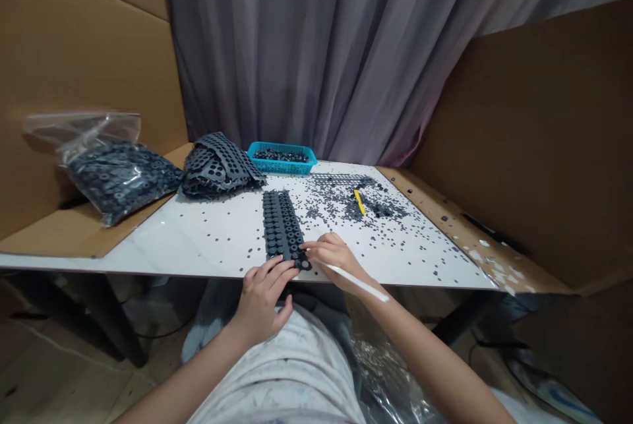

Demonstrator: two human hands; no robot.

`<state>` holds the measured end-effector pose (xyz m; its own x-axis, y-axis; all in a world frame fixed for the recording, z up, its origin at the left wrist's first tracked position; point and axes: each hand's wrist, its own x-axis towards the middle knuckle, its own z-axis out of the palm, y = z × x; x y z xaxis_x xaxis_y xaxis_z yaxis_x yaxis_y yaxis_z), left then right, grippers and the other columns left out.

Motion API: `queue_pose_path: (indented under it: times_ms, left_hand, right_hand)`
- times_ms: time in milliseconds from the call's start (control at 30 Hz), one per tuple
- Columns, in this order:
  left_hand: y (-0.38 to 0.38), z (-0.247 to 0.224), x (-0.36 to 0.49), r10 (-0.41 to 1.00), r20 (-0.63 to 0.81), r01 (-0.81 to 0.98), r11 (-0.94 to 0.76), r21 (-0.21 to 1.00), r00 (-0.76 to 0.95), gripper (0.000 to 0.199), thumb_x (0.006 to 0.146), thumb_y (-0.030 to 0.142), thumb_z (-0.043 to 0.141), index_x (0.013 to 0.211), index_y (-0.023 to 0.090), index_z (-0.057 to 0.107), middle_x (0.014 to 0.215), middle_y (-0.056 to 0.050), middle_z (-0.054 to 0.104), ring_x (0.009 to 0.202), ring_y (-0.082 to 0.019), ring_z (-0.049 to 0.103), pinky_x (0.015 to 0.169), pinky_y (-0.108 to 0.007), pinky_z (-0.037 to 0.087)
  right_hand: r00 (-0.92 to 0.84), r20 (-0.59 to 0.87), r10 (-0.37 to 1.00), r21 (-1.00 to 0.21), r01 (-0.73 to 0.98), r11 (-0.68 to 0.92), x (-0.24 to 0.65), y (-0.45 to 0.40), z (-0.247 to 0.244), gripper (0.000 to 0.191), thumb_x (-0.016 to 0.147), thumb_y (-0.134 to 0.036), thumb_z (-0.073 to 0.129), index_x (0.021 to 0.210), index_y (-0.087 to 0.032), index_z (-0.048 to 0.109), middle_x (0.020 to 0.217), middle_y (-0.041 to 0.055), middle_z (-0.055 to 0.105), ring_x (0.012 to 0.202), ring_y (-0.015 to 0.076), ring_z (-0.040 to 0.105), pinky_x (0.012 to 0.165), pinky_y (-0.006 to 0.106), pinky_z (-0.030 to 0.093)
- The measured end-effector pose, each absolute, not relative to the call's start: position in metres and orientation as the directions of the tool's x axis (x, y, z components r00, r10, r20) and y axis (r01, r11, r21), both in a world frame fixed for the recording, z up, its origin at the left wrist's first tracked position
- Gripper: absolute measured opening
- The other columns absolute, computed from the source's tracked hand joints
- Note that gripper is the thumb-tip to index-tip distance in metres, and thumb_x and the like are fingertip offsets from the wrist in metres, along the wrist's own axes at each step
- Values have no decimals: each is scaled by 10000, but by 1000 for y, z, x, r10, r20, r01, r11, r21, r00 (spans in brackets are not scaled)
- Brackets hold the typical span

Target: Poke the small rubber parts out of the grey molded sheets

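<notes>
Dark perforated strip (281, 226) ran lengthwise away from the person, its near end pinched by the right hand (333, 259), the curled left hand (262, 299) just beside.

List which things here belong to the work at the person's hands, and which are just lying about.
In use: left hand; right hand; dark perforated strip; white rod.

Lying about: crumpled perforated sheets; blue mesh basket; plastic bag of dark rings; yellow piece; scattered dark bits.

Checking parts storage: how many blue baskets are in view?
1. The blue mesh basket sits at the far edge of the white table, right of the heap of black perforated sheets, holding small dark parts. None looks hidden.
</notes>
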<state>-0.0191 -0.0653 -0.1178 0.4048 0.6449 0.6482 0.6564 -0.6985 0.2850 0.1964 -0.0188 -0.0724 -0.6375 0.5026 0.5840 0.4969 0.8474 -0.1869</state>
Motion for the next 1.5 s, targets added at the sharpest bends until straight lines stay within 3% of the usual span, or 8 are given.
queue_pose_path:
  times_ms: [100, 233, 367, 1067, 1500]
  left_hand:
    - [-65, -118, -20, 646, 644, 657, -699, 284, 410, 386, 778, 170, 522, 1150, 250, 585, 1221, -22, 638, 1186, -257, 507, 907, -394, 306]
    - [-64, -120, -21, 645, 632, 668, -698, 257, 431, 397, 785, 173, 512, 1168, 249, 582, 1246, -29, 622, 1210, -253, 492, 920, -387, 307]
    - [-64, -122, -22, 643, 624, 687, -692, 222, 445, 421, 771, 181, 521, 1181, 251, 585, 1248, -34, 617, 1204, -253, 502, 926, -375, 324]
    - [-65, -122, -22, 637, 634, 688, -692, 218, 439, 407, 778, 185, 507, 1172, 241, 594, 1232, -49, 630, 1187, -260, 514, 923, -377, 329]
    - [-64, -122, -22, 634, 641, 671, -701, 240, 433, 408, 788, 178, 507, 1186, 245, 567, 1261, -20, 616, 1200, -251, 506, 925, -386, 310]
  right_hand:
    - [-544, 607, 579, -310, 509, 803, 196, -18, -71, 214, 964, -276, 420, 931, -191, 614, 1022, 88, 703, 820, 198, 542, 761, 363, 444]
    - [-484, 567, 667, -579, 341, 740, 197, -19, -68, 163, 931, -305, 506, 906, -184, 611, 952, 105, 697, 896, 201, 601, 787, 354, 488]
    - [-559, 512, 652, -658, 234, 716, 197, -22, -64, 178, 908, -338, 548, 865, -180, 618, 974, 119, 704, 954, 209, 604, 831, 381, 499]
    - [-638, 525, 563, -491, 313, 813, 196, -20, -69, 186, 914, -347, 527, 872, -195, 625, 907, 101, 709, 901, 200, 591, 828, 380, 485]
    - [-711, 495, 499, -379, 340, 860, 197, -21, -69, 158, 952, -243, 445, 934, -198, 595, 954, 75, 693, 910, 190, 555, 864, 386, 446]
